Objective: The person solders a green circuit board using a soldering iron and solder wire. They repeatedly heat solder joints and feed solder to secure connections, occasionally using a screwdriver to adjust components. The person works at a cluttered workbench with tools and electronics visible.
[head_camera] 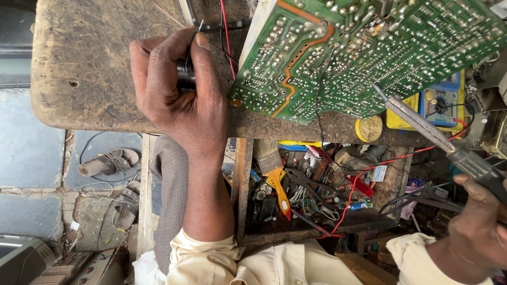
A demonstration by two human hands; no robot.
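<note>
left hand (177, 100) is closed on solder spool (186, 74) on bench (79, 63). right hand (478, 221) grips iron (422, 126), tip near pcb (359, 53) edge, not touching. soldering step; next probably needs iron + wire at same joint.

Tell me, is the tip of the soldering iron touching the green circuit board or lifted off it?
Touching or just at it: the soldering iron, held in the right hand, has its tip on the circuit board's lower edge. Actual contact cannot be confirmed.

paintbrush (274, 171) in open tool drawer (393, 184); yellow multimeter (441, 103) | sandals (108, 162) on floor
</note>
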